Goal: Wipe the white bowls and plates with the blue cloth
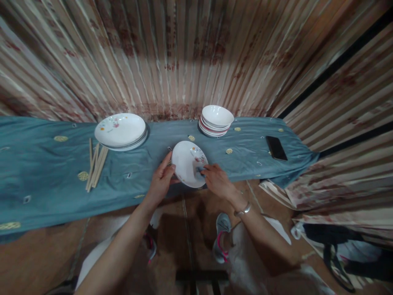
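Note:
A white plate (186,164) with a small flower print is held tilted over the front part of the cloth-covered table. My left hand (161,176) grips its left rim, thumb on top and fingers beneath. Over the right side of the plate, my right hand (216,178) has its fingers closed together. A small grey-blue patch shows at those fingertips; whether it is a thing in them or a shadow on the plate cannot be made out.
Stacked plates (123,127) lie back left, with several wooden chopsticks (96,168) in front. Stacked bowls (216,121) stand behind the held plate. A black phone (276,148) rests at the right on the blue tablecloth (61,164). A pleated curtain (184,61) hangs behind.

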`<state>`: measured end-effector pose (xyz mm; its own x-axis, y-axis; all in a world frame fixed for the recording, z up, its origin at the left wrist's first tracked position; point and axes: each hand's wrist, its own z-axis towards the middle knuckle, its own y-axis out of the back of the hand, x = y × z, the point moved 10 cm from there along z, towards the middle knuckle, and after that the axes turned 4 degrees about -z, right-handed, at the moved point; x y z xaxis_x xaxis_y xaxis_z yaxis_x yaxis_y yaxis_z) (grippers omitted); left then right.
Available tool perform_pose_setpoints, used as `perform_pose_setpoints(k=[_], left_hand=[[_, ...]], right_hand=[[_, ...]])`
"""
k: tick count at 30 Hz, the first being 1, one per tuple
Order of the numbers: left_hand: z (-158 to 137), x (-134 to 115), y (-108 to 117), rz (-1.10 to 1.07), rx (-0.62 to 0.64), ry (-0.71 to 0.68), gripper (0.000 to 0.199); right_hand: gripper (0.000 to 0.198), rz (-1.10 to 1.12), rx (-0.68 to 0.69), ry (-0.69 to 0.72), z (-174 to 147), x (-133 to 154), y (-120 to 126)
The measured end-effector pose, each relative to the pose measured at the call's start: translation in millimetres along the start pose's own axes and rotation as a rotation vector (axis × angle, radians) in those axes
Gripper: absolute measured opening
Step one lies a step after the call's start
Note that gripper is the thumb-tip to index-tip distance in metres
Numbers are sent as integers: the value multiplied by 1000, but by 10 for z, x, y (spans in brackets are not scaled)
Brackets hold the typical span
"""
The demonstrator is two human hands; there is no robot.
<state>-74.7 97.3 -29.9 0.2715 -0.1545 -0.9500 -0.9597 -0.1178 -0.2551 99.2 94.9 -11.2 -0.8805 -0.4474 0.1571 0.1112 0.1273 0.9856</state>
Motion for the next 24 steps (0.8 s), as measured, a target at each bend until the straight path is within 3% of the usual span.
perform_pose_setpoints(k=[11, 24], left_hand=[[-9, -12, -23, -32, -6, 0, 85], [-28, 102, -14, -76, 14, 29, 73]], right_hand=[[39, 517, -52, 208, -68, 499, 195], [30, 609, -249, 50, 145, 603, 389]])
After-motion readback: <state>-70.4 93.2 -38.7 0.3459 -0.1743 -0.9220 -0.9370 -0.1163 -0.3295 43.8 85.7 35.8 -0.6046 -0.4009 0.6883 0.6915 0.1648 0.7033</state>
